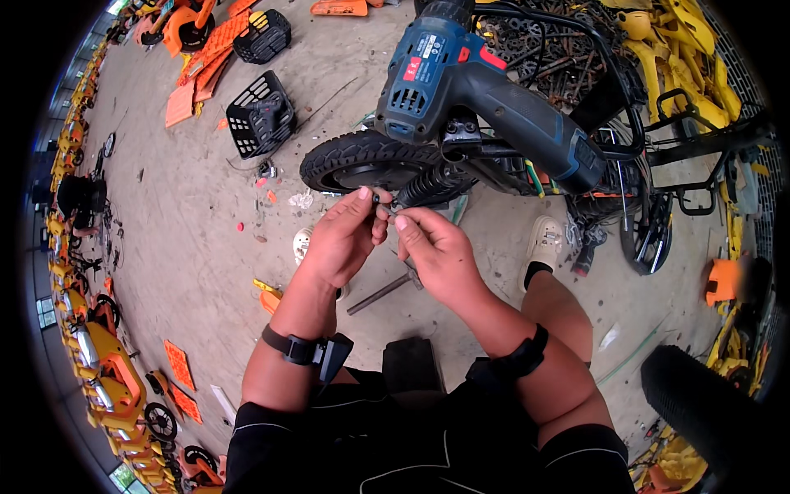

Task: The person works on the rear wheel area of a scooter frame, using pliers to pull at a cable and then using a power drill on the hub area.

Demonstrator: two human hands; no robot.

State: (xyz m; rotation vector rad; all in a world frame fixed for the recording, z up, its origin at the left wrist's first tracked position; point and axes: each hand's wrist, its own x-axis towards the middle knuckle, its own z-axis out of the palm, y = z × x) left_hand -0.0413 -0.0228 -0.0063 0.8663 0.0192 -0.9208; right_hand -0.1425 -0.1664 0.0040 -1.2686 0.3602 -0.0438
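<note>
My left hand (341, 239) and my right hand (432, 247) meet in front of me, fingertips pinched together on a small dark metal part (385, 202), likely a bolt or bit. Just above them a blue and black cordless drill (485, 90) rests on the frame of a small two-wheeled vehicle, its handle pointing right. The vehicle's black front tyre (350, 156) lies just beyond my fingers. Both wrists wear black bands.
A metal rod-like tool (378, 294) lies on the concrete floor under my hands. Two black plastic baskets (259, 111) sit at the upper left. Orange and yellow vehicle parts (683, 49) and scrap metal pile up around. My white shoe (543, 243) rests at right.
</note>
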